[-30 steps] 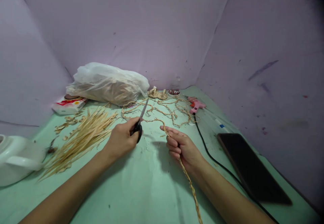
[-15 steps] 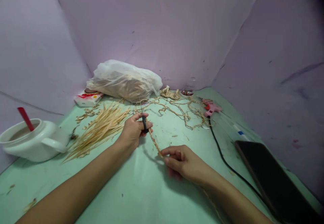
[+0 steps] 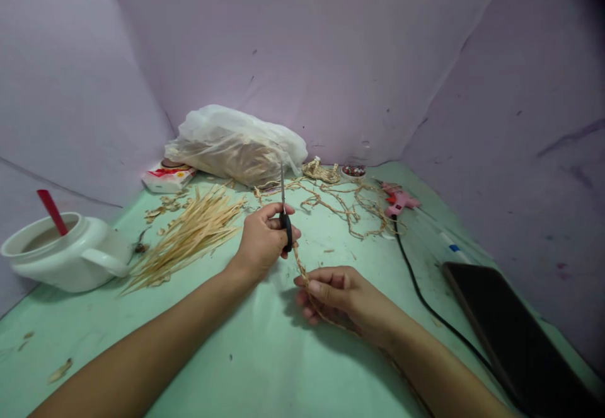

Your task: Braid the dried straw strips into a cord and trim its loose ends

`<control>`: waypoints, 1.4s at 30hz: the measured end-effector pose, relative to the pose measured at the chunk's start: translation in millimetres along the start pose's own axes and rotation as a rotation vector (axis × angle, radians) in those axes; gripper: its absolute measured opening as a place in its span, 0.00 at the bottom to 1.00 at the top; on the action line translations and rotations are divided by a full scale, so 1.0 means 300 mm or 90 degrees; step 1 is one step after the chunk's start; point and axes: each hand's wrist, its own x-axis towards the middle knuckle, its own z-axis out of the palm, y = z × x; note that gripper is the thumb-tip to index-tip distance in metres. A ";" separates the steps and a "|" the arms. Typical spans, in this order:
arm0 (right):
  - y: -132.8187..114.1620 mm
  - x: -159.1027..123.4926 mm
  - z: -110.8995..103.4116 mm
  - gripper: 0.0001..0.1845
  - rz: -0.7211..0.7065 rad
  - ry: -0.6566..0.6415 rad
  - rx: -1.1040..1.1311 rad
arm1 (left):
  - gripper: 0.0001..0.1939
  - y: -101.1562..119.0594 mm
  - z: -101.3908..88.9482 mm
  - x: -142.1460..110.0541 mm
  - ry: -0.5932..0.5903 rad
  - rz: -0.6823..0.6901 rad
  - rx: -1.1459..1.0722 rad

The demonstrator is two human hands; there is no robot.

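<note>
Black-handled scissors [image 3: 286, 229] are in my left hand [image 3: 265, 235], their blades pointing up and away from me. A braided straw cord [image 3: 301, 265] runs from beside the scissor handles down to my right hand [image 3: 338, 295]. My right thumb and fingers pinch the cord, and its thin tail trails back under my right forearm. Beyond my hands, more twisted cord [image 3: 350, 213] lies in loose loops on the green table. To the left of my left hand is a spread bundle of dry straw strips [image 3: 191, 235].
At left stands a white pot [image 3: 101, 244] with a red stick in it. A plastic bag [image 3: 236, 147] fills the back, beside a small woven straw piece [image 3: 321, 171] and a cup of beads [image 3: 353, 172]. A pink glue gun [image 3: 401, 202] with black cable and a dark phone [image 3: 505, 330] lie right.
My left hand with the scissors has shifted right, and the blades have turned more upright. My right hand has stayed near the same spot, still on the cord.
</note>
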 end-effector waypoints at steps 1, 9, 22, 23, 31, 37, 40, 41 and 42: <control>0.002 0.003 0.003 0.17 -0.006 0.008 0.014 | 0.18 -0.002 0.003 0.000 0.003 0.002 0.000; -0.006 0.010 0.010 0.13 -0.050 0.124 -0.088 | 0.16 -0.024 -0.002 0.013 0.024 0.028 0.037; -0.028 0.021 -0.019 0.16 -0.130 0.279 0.086 | 0.15 -0.003 -0.068 0.025 -0.150 0.070 0.352; -0.035 0.020 -0.026 0.16 -0.139 0.299 0.093 | 0.16 0.003 -0.075 0.018 -0.184 0.118 0.414; -0.059 0.018 -0.052 0.15 -0.195 0.393 0.091 | 0.24 -0.013 -0.060 -0.035 -0.285 0.405 0.830; -0.058 0.014 -0.050 0.10 -0.203 0.384 0.024 | 0.27 -0.027 -0.060 -0.036 -0.285 0.424 0.925; -0.054 0.015 -0.048 0.09 -0.193 0.384 -0.011 | 0.27 -0.028 -0.056 -0.040 -0.282 0.435 0.939; -0.051 0.016 -0.048 0.09 -0.194 0.381 -0.025 | 0.27 -0.029 -0.054 -0.041 -0.281 0.439 0.941; -0.049 0.017 -0.050 0.09 -0.199 0.380 -0.043 | 0.27 -0.030 -0.053 -0.041 -0.282 0.440 0.944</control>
